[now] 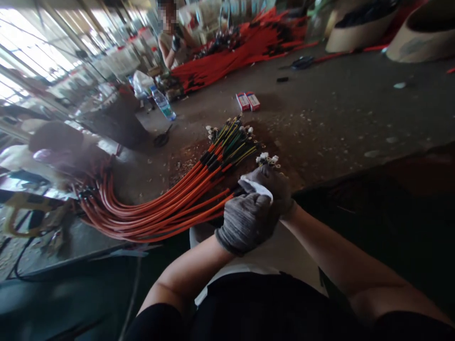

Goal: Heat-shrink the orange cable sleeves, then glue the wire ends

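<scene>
Both hands wear grey knitted gloves and meet at the table's front edge. My left hand (245, 220) is closed around the dark end of orange cables, with a white cloth-like piece (261, 188) between it and the other hand. My right hand (272, 184) is closed just beyond it, on thin wires whose white connectors (267, 159) stick out past the fingers. A bundle of orange cables (159, 215) curves in from the left; its yellow and green wire ends (236, 142) fan out beyond my hands. Fingertips are partly hidden.
Two small red-and-white boxes (248, 101) lie behind the wires. A plastic bottle (163, 103) and scissors (162, 137) are further left. Red cables (227, 57) pile up at the back near a person (174, 45). Round containers (419, 38) stand at the back right.
</scene>
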{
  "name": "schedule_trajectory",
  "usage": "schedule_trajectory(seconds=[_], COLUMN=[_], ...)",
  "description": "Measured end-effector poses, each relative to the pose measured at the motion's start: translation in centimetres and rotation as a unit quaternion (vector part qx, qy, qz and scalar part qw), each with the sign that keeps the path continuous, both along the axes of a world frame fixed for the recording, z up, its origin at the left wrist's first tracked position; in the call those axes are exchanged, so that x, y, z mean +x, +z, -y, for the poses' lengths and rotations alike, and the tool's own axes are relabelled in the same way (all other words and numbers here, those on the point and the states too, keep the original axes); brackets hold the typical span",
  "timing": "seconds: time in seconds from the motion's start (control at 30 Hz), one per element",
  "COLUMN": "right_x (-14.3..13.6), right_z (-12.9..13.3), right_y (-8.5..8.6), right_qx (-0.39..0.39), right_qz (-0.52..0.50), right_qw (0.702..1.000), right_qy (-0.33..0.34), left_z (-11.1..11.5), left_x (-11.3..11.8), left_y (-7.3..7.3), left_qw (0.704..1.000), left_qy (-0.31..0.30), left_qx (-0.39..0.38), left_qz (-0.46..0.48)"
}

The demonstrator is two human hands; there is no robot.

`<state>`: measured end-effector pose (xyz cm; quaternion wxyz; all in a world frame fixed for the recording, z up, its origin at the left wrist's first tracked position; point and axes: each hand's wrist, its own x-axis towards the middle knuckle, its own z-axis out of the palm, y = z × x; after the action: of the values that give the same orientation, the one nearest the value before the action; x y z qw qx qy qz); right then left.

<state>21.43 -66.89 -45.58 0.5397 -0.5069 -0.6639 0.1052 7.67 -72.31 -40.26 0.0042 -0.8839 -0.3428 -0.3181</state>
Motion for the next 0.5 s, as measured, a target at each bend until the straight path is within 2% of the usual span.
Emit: schedule_trajectory(seconds=[0.07,0.13,0.17,0.23,0.3,0.4,0.5], right_x=[1.5,3.3,4.1,4.9,4.5,2.6,1.2], right_z=[-0.7,-1.2,-1.2,-0.8,-0.2,0.2,-0.1], right_y=[0.0,0.1,0.1,0.3,0.5,0.5,0.4], right_qx=[0.001,0.0,-0.001,-0.011,-0.041,-0.095,-0.116], right_qz=[-0.084,-0.19,-0.251,-0.352,-0.429,-0.477,-0.523], right_qw=[0.996,0.978,0.962,0.929,0.898,0.871,0.844], right_qy=[-0.041,-0.089,-0.105,-0.11,-0.09,-0.065,-0.03], left_z=[-1.1,-4.1,-6.1,-10.1,-13.0,-14.7,-15.2], left_x=[0.4,0.1,-0.2,-0.5,-0.3,1.1,2.8], left_y=[-0.8,-1.3,-1.5,-1.9,-2.4,-3.0,-3.0], left_qw=[0.998,0.993,0.989,0.961,0.927,0.911,0.914], left_qy=[-0.042,-0.026,0.026,0.157,0.21,0.206,0.211], left_qx=[-0.042,-0.1,-0.116,-0.14,-0.162,-0.183,-0.222], left_qz=[-0.013,-0.057,-0.085,-0.178,-0.265,-0.306,-0.267])
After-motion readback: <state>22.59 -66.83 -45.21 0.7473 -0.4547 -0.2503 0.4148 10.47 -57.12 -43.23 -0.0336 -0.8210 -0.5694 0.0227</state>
